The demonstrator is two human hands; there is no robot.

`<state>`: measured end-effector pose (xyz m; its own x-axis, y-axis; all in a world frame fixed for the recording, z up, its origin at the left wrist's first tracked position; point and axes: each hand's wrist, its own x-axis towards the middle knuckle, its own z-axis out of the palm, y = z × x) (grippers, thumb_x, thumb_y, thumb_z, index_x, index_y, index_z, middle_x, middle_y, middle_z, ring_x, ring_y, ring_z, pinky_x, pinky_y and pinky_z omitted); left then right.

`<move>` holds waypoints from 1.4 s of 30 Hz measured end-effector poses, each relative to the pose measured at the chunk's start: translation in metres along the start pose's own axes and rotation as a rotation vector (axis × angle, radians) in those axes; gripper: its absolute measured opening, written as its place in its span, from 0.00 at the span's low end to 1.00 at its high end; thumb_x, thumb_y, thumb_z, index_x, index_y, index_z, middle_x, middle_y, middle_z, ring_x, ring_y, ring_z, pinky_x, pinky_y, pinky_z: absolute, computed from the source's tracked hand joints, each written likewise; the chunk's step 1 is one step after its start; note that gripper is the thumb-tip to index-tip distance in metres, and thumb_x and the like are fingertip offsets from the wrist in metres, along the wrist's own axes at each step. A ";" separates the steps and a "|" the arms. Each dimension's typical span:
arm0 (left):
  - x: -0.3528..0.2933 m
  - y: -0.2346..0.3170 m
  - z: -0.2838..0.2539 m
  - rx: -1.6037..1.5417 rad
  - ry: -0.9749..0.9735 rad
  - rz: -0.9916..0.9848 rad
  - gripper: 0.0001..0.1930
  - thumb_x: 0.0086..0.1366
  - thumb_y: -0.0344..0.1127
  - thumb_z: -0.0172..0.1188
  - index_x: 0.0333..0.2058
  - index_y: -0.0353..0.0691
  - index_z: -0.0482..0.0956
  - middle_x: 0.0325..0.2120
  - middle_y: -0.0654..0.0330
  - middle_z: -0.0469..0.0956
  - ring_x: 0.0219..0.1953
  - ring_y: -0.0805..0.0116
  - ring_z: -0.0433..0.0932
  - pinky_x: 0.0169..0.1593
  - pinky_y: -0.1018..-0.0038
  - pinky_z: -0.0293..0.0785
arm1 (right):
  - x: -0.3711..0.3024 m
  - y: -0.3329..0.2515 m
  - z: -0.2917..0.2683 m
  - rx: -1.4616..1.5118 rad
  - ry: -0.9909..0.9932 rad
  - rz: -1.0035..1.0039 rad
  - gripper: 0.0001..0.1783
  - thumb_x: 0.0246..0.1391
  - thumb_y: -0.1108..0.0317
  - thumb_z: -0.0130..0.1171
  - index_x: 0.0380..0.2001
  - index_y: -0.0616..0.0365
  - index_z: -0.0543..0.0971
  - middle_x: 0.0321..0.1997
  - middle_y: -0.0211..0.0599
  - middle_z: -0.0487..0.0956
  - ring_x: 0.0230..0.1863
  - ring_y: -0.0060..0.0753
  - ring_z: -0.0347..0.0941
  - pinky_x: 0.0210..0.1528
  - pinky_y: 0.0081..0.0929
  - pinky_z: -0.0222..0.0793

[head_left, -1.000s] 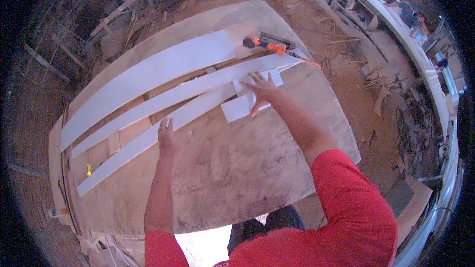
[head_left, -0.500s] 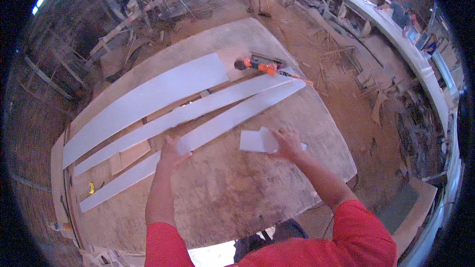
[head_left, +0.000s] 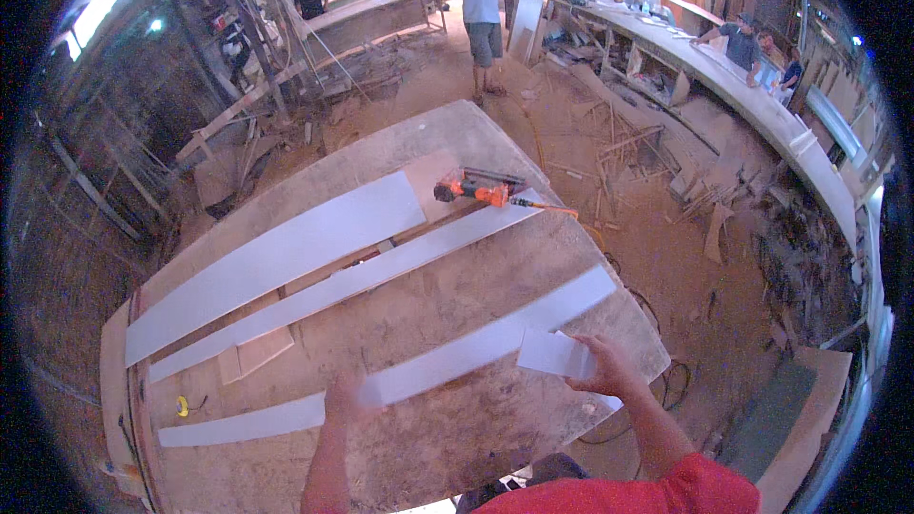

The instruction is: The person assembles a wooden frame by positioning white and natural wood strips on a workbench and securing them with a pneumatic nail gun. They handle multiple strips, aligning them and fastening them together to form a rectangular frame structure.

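A long narrow white strip (head_left: 495, 347) lies slantwise across the near part of the big wooden worktable (head_left: 419, 447). My left hand (head_left: 350, 398) is wrapped across this strip left of its middle, its fingers blurred. A short white rectangular piece (head_left: 550, 353) is pinched in my right hand (head_left: 602, 367), above the strip's right part. Another bit of white (head_left: 611, 403) shows beneath my right wrist. Farther back lie a second narrow white strip (head_left: 314, 292) and a wide white panel (head_left: 286, 262), roughly side by side.
An orange and black power tool (head_left: 476, 190) with an orange hose rests near the table's far right. A yellow tape measure (head_left: 184, 406) and a plain wood offcut (head_left: 259, 354) lie at left. Scrap wood (head_left: 628, 143) litters the floor. Several people stand near the back benches.
The near strip has shifted toward me, away from the second strip, with my left hand on it. My right hand has moved right with the short piece. The view has tilted up.
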<state>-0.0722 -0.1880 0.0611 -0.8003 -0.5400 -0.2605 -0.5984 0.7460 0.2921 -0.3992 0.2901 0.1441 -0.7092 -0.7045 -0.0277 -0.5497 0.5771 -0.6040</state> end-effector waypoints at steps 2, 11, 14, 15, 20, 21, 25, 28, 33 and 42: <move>-0.042 0.001 0.008 -0.266 0.052 -0.093 0.58 0.39 0.69 0.79 0.67 0.47 0.71 0.59 0.47 0.71 0.66 0.44 0.69 0.68 0.49 0.65 | 0.012 0.000 -0.005 -0.016 0.015 -0.053 0.51 0.31 0.46 0.81 0.62 0.50 0.76 0.52 0.50 0.80 0.55 0.58 0.77 0.59 0.49 0.72; -0.126 0.012 0.047 0.294 -0.179 0.126 0.56 0.46 0.74 0.72 0.69 0.47 0.68 0.68 0.50 0.65 0.69 0.47 0.65 0.70 0.52 0.64 | 0.152 -0.011 0.059 -0.206 0.073 -0.438 0.50 0.32 0.43 0.80 0.61 0.46 0.76 0.53 0.44 0.81 0.57 0.54 0.77 0.58 0.49 0.71; -0.146 0.032 0.029 0.372 -0.098 0.169 0.55 0.47 0.74 0.72 0.69 0.47 0.69 0.67 0.49 0.68 0.68 0.48 0.66 0.69 0.52 0.64 | 0.155 -0.046 0.058 -0.242 0.070 -0.404 0.51 0.34 0.42 0.80 0.63 0.48 0.75 0.54 0.46 0.80 0.58 0.53 0.77 0.59 0.48 0.72; -0.153 0.034 0.024 0.292 -0.139 0.092 0.56 0.47 0.73 0.72 0.69 0.48 0.68 0.66 0.49 0.68 0.68 0.48 0.66 0.69 0.51 0.64 | 0.146 -0.065 0.053 -0.254 0.052 -0.386 0.51 0.35 0.41 0.79 0.63 0.49 0.75 0.55 0.47 0.80 0.58 0.53 0.76 0.60 0.48 0.72; -0.152 0.033 0.034 0.151 -0.164 0.013 0.58 0.43 0.73 0.75 0.70 0.48 0.68 0.65 0.50 0.71 0.69 0.48 0.66 0.71 0.49 0.61 | 0.080 -0.057 0.050 0.148 -0.126 -0.155 0.52 0.38 0.37 0.79 0.63 0.54 0.74 0.57 0.53 0.80 0.59 0.56 0.77 0.63 0.46 0.72; -0.155 0.024 0.039 0.170 -0.157 0.020 0.59 0.43 0.72 0.75 0.70 0.48 0.67 0.65 0.49 0.71 0.69 0.48 0.66 0.71 0.50 0.61 | 0.069 -0.064 0.048 0.166 -0.124 -0.161 0.52 0.39 0.37 0.79 0.63 0.55 0.74 0.57 0.54 0.80 0.59 0.56 0.78 0.63 0.46 0.72; -0.138 0.090 0.006 0.284 -0.205 -0.013 0.62 0.42 0.70 0.78 0.72 0.48 0.63 0.65 0.46 0.69 0.69 0.45 0.65 0.71 0.49 0.60 | 0.007 -0.015 0.064 0.163 -0.160 -0.090 0.53 0.40 0.39 0.80 0.64 0.58 0.73 0.54 0.54 0.82 0.56 0.48 0.79 0.58 0.43 0.74; -0.151 0.115 0.011 -0.013 0.012 -0.073 0.62 0.45 0.69 0.78 0.74 0.48 0.59 0.66 0.46 0.68 0.69 0.47 0.65 0.70 0.48 0.61 | -0.035 -0.067 0.029 0.565 -0.364 0.129 0.54 0.41 0.38 0.80 0.64 0.60 0.72 0.51 0.54 0.81 0.54 0.43 0.79 0.56 0.40 0.74; -0.128 0.212 0.040 -1.270 -0.049 0.053 0.62 0.50 0.67 0.76 0.76 0.48 0.51 0.64 0.52 0.68 0.66 0.55 0.68 0.65 0.55 0.67 | -0.076 -0.053 0.086 0.701 -0.324 0.281 0.58 0.42 0.36 0.79 0.68 0.61 0.66 0.56 0.56 0.79 0.56 0.45 0.77 0.58 0.39 0.73; -0.137 0.287 0.084 -1.915 0.162 -0.042 0.41 0.70 0.46 0.64 0.74 0.51 0.50 0.63 0.55 0.68 0.63 0.52 0.73 0.58 0.51 0.78 | -0.095 -0.062 0.061 0.874 -0.561 0.225 0.51 0.52 0.37 0.73 0.67 0.59 0.67 0.58 0.52 0.77 0.56 0.41 0.76 0.57 0.39 0.72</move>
<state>-0.1311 0.1330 0.1038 -0.7141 -0.6535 -0.2510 0.2397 -0.5651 0.7894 -0.2712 0.2963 0.1357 -0.3276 -0.8367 -0.4388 0.2348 0.3778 -0.8956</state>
